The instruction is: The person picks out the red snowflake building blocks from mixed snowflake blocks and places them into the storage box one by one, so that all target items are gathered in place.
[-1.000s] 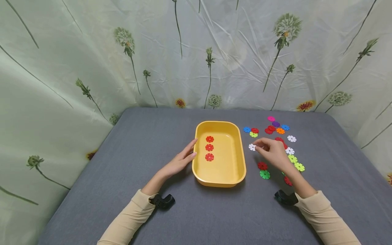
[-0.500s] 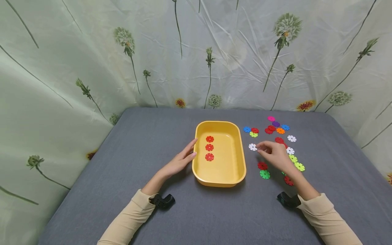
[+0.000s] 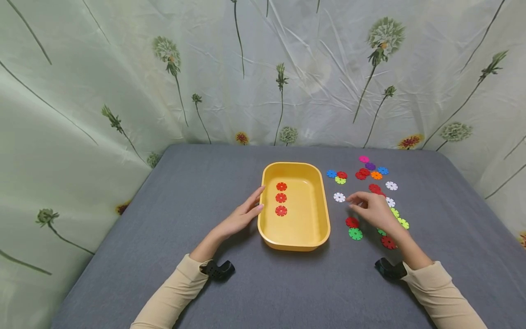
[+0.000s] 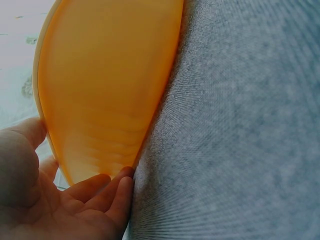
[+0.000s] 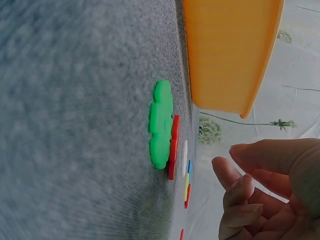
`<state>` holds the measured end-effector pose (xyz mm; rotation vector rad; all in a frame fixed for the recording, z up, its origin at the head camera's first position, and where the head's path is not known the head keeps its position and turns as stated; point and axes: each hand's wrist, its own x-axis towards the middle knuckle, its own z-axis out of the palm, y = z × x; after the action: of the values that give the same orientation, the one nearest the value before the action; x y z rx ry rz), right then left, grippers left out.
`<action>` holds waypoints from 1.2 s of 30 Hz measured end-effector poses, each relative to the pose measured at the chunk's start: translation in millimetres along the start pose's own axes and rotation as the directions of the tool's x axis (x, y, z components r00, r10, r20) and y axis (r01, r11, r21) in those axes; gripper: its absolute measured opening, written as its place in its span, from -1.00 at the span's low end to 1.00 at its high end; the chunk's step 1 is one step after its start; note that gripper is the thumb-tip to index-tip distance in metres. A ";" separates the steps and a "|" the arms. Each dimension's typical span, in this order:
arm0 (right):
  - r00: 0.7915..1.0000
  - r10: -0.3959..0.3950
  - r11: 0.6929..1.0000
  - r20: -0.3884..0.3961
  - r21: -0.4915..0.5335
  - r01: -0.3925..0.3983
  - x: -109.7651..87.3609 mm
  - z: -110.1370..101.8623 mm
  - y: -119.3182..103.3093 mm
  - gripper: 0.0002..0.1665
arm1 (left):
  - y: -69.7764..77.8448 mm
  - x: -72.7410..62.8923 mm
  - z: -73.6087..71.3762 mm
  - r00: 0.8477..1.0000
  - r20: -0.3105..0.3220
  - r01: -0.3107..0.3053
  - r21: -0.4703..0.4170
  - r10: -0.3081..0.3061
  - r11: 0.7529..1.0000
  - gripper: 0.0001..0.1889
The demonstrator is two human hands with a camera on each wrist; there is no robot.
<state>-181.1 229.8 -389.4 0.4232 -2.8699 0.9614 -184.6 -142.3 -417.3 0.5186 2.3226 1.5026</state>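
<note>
A yellow plastic basin [image 3: 293, 246] stands on the cloth, with three red notched discs [image 3: 281, 198] in a column on its floor. My left hand [image 3: 240, 220] rests against the basin's left side; in the left wrist view its fingers touch the outer wall, the thumb by the rim. My right hand [image 3: 371, 210] hovers over the cloth right of the basin, fingers loosely bent, holding nothing; thumb and index stand apart in the right wrist view. Just left of its fingertips lies a white notched disc [image 3: 339, 197]. A green disc [image 5: 161, 125] and a red disc [image 5: 174, 147] lie nearby.
Several loose discs, including pink [image 3: 364, 159], orange [image 3: 376, 175] and white [image 3: 391, 186], lie behind and around my right hand. Yellow-green discs [image 3: 403, 223] are partly under the right forearm. A dandelion-print curtain [image 3: 263, 91] hangs behind the grey cloth-covered table [image 3: 205, 173].
My right hand has let go of the white disc, which stays on the cloth, and has drawn back a little to the right. The left hand and basin keep their place.
</note>
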 end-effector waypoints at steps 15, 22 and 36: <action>0.981 0.038 0.999 0.189 -0.036 -0.031 0.8 -6.5 6.5 -0.80 | -0.8 0.1 0.2 1.000 -0.002 -0.001 -0.003 0.001 1.000 -0.39; 0.968 0.048 0.998 0.245 -0.053 -0.036 0.2 -6.9 8.2 -0.78 | -0.3 0.9 0.0 1.000 0.008 0.018 0.001 -0.018 1.000 -0.38; 0.952 0.049 0.997 0.302 -0.067 -0.030 -3.1 -6.8 6.7 -0.69 | 31.8 -13.5 -1.6 0.999 0.031 0.018 -0.005 -0.018 1.000 -0.38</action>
<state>-180.1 239.8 -388.3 0.5546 -3.1847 0.8791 -169.5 -137.8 -386.5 0.5141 2.2934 1.4818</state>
